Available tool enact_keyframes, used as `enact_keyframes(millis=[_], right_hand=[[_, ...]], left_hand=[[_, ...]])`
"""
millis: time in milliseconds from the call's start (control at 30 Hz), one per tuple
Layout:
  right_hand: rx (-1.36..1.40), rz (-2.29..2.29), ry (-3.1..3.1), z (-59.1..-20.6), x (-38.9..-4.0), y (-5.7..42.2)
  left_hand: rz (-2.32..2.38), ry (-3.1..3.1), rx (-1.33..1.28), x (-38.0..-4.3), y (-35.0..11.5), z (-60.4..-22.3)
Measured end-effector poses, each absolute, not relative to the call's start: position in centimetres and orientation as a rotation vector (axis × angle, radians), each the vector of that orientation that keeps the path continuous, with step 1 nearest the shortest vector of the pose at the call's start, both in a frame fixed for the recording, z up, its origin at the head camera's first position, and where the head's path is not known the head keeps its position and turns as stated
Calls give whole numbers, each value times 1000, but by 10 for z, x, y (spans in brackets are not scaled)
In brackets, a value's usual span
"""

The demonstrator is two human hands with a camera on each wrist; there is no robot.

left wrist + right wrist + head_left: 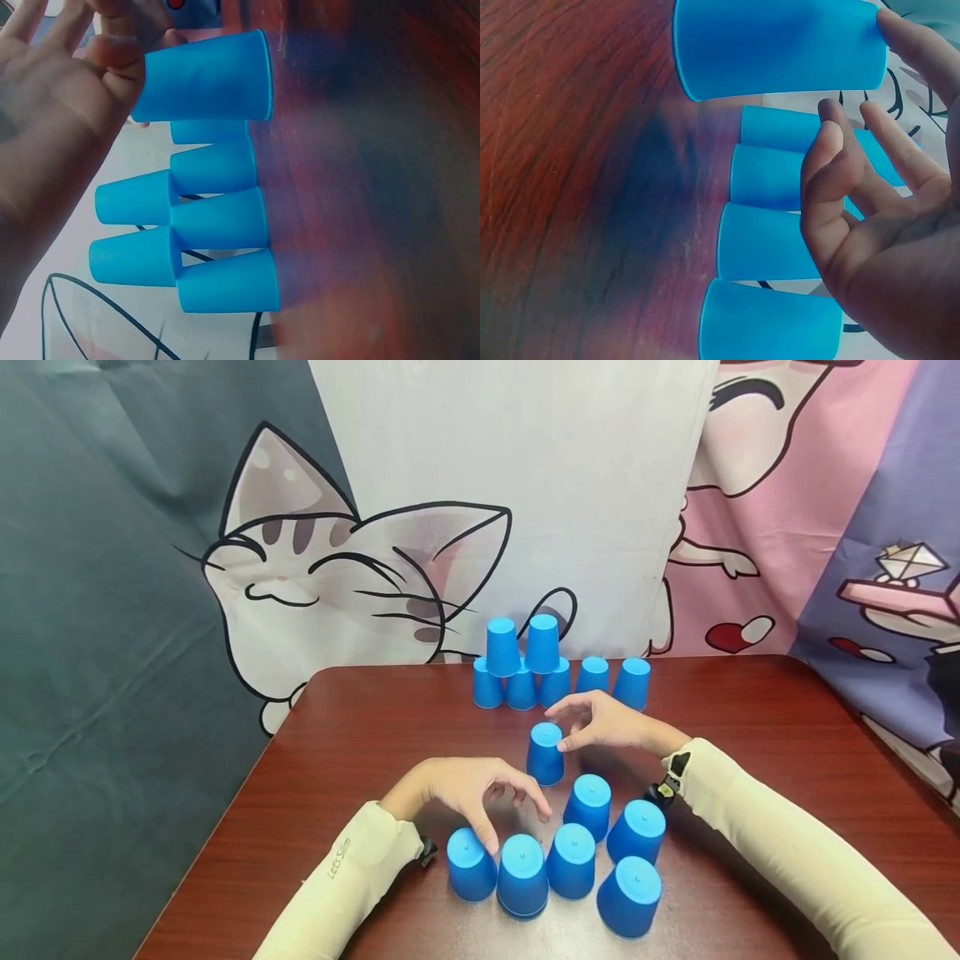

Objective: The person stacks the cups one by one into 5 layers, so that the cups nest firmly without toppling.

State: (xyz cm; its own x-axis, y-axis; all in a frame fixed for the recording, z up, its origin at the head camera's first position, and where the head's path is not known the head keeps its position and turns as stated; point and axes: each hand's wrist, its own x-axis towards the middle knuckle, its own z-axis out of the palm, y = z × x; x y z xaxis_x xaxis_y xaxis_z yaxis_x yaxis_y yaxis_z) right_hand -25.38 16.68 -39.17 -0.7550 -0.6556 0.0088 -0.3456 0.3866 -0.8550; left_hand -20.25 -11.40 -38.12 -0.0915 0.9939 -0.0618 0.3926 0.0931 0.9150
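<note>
All the cups are blue, upside down and alike. A lone cup (545, 754) stands mid-table. My right hand (603, 720) is just behind and right of it, with the thumb at the cup's upper edge and the other fingers loosely bent. In the right wrist view the thumb (919, 49) meets the rim of the closed end of a cup (780, 49). My left hand (480, 789) hovers over the near cups, thumb and fingers spread in an arch around nothing. Its thumb tip appears close to a near cup (522, 868); whether they touch I cannot tell.
Near the front stand several cups, among them a left one (471, 868) and a right one (630, 897). At the back edge a row of cups (521, 687) bears two upper cups (502, 647). A printed cloth (600, 485) hangs behind the brown table (360, 718).
</note>
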Motion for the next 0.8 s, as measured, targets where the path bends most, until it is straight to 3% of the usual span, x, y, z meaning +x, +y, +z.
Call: enact_keyframes(millis=[800], right_hand=[[-962, -1313, 2280, -405, -255, 172]], left_hand=[[841, 1517, 1536, -202, -103, -386]])
